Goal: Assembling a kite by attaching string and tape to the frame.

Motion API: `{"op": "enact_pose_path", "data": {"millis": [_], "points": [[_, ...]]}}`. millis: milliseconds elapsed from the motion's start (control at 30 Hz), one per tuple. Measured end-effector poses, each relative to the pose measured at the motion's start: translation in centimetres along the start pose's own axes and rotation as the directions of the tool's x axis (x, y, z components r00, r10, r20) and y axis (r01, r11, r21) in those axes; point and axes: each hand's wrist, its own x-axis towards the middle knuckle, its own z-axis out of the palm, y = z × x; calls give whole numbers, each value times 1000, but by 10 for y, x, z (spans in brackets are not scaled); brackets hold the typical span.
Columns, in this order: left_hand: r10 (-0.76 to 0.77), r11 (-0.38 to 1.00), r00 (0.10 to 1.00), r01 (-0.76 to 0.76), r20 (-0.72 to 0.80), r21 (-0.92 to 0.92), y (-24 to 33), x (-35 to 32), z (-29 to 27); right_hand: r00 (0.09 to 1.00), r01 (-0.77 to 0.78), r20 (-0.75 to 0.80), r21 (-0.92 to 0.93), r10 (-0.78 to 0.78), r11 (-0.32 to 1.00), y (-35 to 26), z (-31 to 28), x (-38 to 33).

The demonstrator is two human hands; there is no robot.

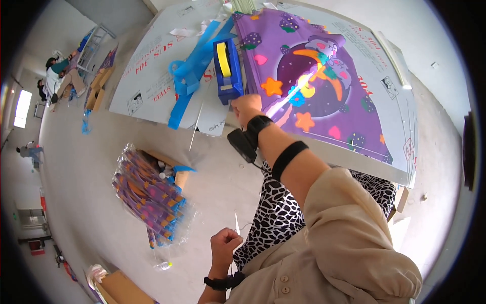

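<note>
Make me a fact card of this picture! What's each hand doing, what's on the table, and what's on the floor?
Right hand: fingers curled at the near end of the blue tape dispenser; any grip is unclear
Left hand: closed on a thin white pointed thing
Table: blue strips, the dispenser, and a purple printed sheet with stars
Floor: bottle lying down, cardboard box
Far left: other people

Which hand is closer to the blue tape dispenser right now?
Right. The right hand is at the near end of the blue tape dispenser; the left hand is well away from it, low beside the black-and-white patterned clothing.
</note>
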Motion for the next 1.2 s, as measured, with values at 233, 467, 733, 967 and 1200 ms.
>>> {"op": "enact_pose_path", "data": {"millis": [233,467,733,967,1200], "points": [[111,993,980,-114,-167,-8,-7,-3,-25,915,4,358,453,-186,892,-72,-83,-85],[323,934,940,-335,109,119,68,43,-6,884,-74,376,698,-277,712,-71,-321,-125],[269,870,865,-407,423,280,133,94,95,978,180,-38,660,-206,729,52,-513,-211],[327,812,821,-498,468,306,133,155,150,931,273,-337,381,-142,883,108,-533,-185],[303,860,868,-427,394,279,125,198,175,795,372,-500,-44,-343,927,115,-529,-130]]}}
